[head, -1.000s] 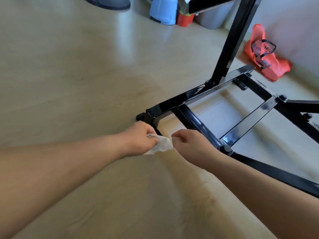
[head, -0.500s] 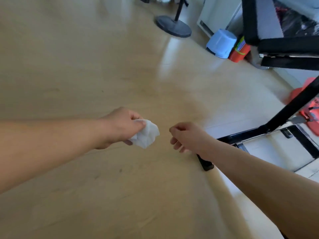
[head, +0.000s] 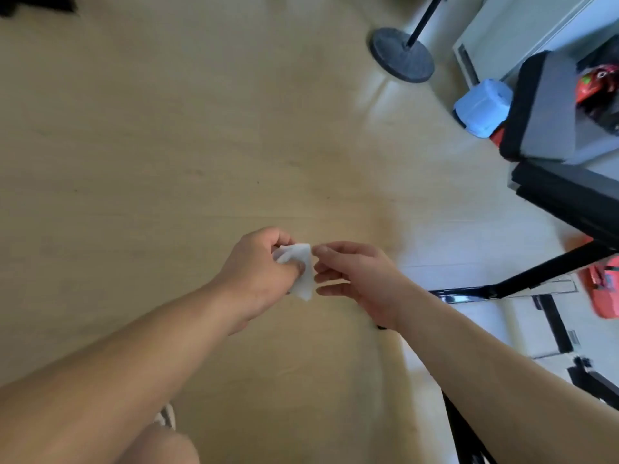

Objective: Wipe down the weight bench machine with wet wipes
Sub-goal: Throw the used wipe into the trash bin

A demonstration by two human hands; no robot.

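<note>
Both forearms outstretched: wet wipe (head: 299,262) in the curled left hand (head: 258,272), right hand (head: 358,276) loose-fingered just beside

1. No lettering, label, brand, number or sign is legible anywhere in the head view.
2. Small pale marks on the red object (head: 598,83) beside the weight bench machine (head: 549,108) are too blurred to read.
</note>
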